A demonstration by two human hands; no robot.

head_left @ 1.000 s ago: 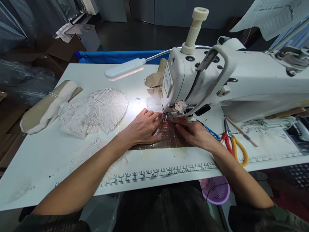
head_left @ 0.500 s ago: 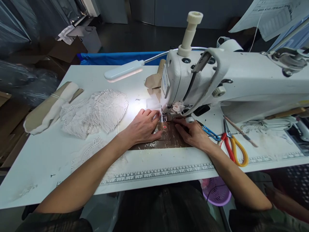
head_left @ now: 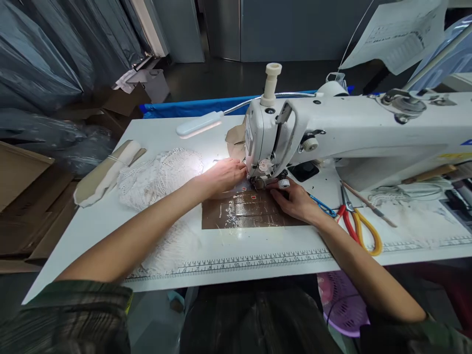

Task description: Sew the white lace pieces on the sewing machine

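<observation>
Left hand sits left of the working end of the sewing machine, right hand right, brown plate in front. I can't tell either grip; I judge this positioning, next calling for steady fingers.

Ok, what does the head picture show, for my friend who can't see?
A person's left hand and right hand are at the working end of a white sewing machine on a table. White lace lies to the left, and a small lamp shines nearby.
</observation>
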